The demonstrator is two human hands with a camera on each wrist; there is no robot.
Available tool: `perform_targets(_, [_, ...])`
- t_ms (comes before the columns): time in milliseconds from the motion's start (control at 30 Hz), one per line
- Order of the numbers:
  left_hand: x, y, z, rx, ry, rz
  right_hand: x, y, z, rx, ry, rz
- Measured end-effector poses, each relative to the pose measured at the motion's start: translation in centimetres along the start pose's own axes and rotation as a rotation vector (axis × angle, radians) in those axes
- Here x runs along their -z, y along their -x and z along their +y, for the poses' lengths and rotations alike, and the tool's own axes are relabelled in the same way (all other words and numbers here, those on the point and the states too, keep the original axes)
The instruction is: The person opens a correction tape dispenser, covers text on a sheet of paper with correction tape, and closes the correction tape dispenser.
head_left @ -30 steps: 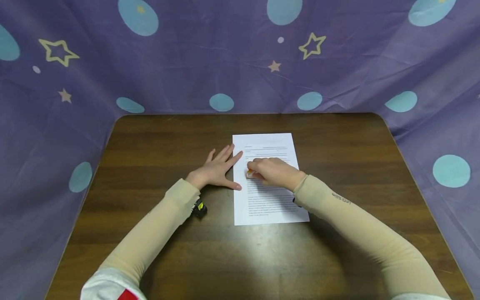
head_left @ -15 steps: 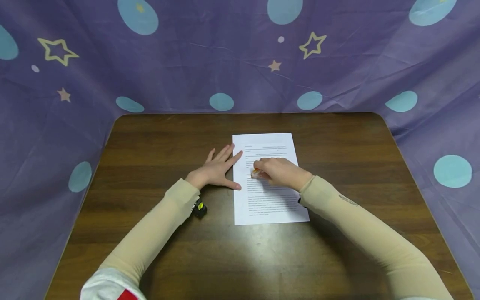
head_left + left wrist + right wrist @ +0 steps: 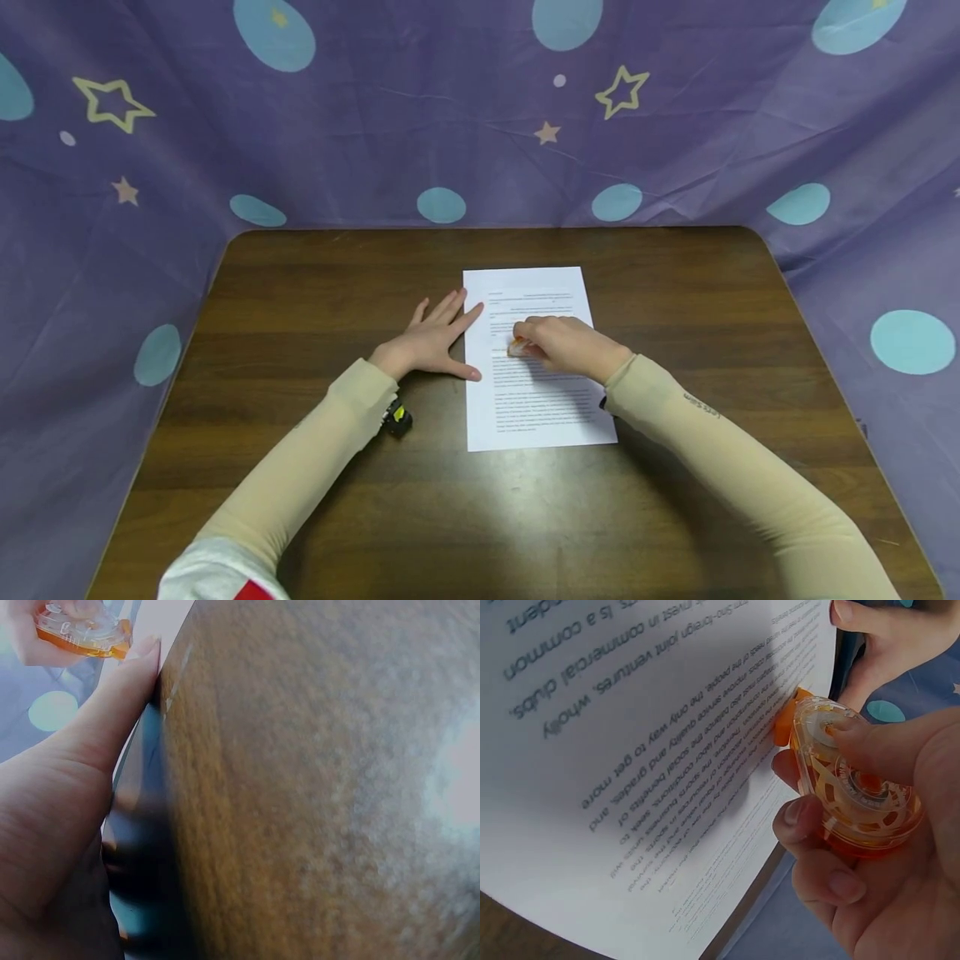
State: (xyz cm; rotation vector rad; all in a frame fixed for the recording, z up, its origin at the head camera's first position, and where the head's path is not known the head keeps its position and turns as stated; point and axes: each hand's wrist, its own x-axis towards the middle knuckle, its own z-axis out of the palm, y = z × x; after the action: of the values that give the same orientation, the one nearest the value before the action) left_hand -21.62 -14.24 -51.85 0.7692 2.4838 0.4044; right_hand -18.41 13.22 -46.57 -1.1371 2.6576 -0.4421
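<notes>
A sheet of printed paper (image 3: 551, 421) lies on the wooden table in the head view. My left hand (image 3: 429, 343) rests at its left edge, fingers straight and spread, with some fingertips and the thumb tip over the sheet. My right hand (image 3: 570, 345) holds an orange, see-through correction tape (image 3: 855, 814) between thumb and curled fingers. In the right wrist view the orange tip of the dispenser is at the page, among the lines of text; contact at the very tip is hard to make out. The left wrist view also catches the correction tape (image 3: 82, 637) beyond my left thumb.
The brown wooden table (image 3: 300, 283) extends around the sheet on all sides. A purple curtain (image 3: 360, 125) with stars and blue dots hangs behind it and at both sides. A small black device (image 3: 397, 417) sits under my left wrist.
My right hand has slid a little to the right across the page with the correction tape. The left hand and the paper have stayed in place.
</notes>
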Motion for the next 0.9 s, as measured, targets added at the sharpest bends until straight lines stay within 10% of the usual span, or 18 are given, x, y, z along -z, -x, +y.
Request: perform_targets(900, [0.6,0.6,0.8,0.009,-0.020,-0.009,1.1,4.7,4.5,-0.085,-0.138,0.109])
